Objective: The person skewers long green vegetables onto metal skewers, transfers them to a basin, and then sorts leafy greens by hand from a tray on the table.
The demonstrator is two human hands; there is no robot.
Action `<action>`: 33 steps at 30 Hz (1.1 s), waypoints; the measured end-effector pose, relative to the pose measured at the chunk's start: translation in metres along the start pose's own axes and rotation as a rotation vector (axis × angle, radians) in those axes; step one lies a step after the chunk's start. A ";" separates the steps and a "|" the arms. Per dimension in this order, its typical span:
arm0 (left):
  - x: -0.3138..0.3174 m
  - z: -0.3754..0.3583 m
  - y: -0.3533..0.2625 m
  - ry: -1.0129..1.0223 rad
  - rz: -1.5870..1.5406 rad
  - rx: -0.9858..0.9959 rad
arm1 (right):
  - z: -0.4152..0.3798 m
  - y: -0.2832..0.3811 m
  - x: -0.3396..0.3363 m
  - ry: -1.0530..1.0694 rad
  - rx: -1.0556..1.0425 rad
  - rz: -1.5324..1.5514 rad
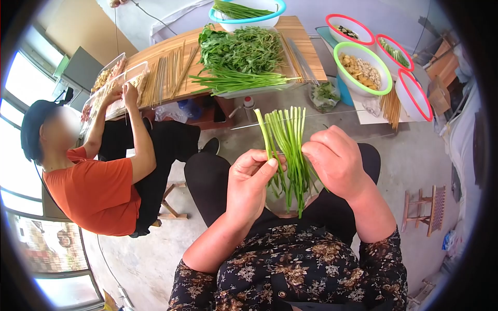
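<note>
Green chive stalks hang side by side in front of me, pale cut ends up and leaves drooping down. A thin skewer runs across them near the top and sticks out on both sides. A second skewer lies lower, mostly hidden by the stalks and my hands. My left hand pinches the leftmost chives between thumb and fingers. My right hand is closed at the right edge of the bunch, with fingers curled, apparently round the lower skewer; its grip is partly hidden.
A wooden table bears a tray of leafy greens, more chives, loose skewers and a long knife. Rimmed bowls of food stand right. A co-worker sits left, hands over trays. A small stool stands right.
</note>
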State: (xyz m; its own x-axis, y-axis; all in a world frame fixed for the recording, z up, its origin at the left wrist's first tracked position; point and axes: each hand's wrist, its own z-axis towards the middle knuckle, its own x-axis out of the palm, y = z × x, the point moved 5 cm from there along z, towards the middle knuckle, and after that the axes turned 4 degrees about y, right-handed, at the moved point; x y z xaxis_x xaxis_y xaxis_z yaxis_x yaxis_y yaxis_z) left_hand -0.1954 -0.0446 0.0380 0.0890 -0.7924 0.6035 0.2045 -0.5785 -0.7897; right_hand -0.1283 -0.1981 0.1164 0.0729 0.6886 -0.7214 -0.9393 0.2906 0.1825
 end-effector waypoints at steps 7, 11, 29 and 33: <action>-0.003 -0.004 -0.003 -0.017 0.057 0.014 | 0.000 -0.001 0.004 0.004 -0.007 0.042; -0.006 -0.006 -0.003 -0.059 0.063 0.017 | -0.001 -0.003 0.003 0.000 0.019 0.056; -0.006 -0.003 0.000 -0.027 0.053 0.140 | -0.004 -0.002 0.007 -0.016 0.074 0.153; -0.004 -0.002 -0.001 -0.011 0.048 0.125 | -0.002 -0.004 0.005 0.045 0.181 0.174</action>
State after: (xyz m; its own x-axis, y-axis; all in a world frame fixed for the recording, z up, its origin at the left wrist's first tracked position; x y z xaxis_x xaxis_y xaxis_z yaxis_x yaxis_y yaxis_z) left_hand -0.1983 -0.0409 0.0360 0.1117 -0.8162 0.5669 0.3194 -0.5107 -0.7982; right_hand -0.1245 -0.1968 0.1105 -0.1037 0.7097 -0.6969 -0.8605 0.2874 0.4207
